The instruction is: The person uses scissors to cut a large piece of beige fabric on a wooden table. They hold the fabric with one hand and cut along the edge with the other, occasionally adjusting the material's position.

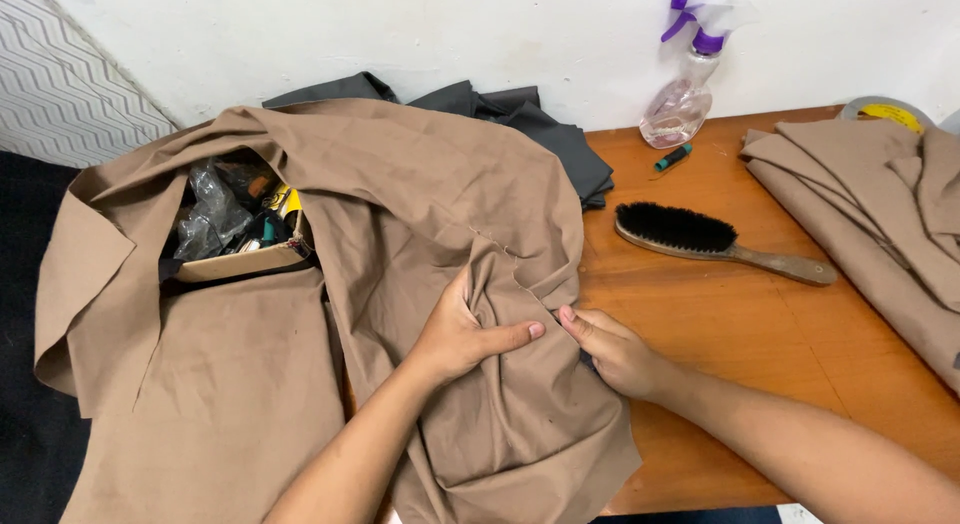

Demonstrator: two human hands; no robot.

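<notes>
brown cloth [400,204] is spread over the left end of the wooden bench [760,334], partly draped across an open box [240,259] of clutter. a fold near the cloth's middle is gripped by the left hand [462,334], fingers curled into it, thumb out. the cloth edge just beside is pinched by the right hand [612,352]. a brush [715,239], spray bottle [682,94] and more folded cloth [880,204] are noted to the right, well apart.
</notes>
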